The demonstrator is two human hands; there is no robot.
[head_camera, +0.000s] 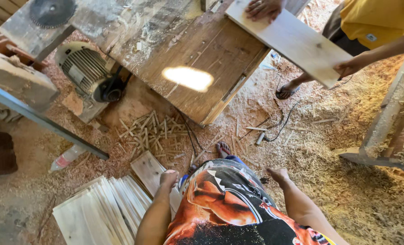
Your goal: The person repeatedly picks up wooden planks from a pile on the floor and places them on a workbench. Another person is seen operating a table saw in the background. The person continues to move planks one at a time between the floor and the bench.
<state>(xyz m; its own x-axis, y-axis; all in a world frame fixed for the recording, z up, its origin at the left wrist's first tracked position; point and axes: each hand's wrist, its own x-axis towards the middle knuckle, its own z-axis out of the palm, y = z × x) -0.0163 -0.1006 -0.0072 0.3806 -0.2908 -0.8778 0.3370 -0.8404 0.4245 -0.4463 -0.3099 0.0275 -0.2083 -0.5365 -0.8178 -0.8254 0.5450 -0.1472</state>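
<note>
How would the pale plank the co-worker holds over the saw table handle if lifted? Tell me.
The plank looks thin and flat, so probably light and stiff. It overhangs the saw table, so it may tip unsupported. Its sawn face likely grips rather than slips.

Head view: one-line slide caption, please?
Left hand grips a thin board beside stacked boards; right hand empty; a co-worker holds a plank.

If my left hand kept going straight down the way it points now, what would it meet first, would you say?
Probably the thin board propped just below the left hand, beside the stack of boards; depth is hard to judge.
</note>
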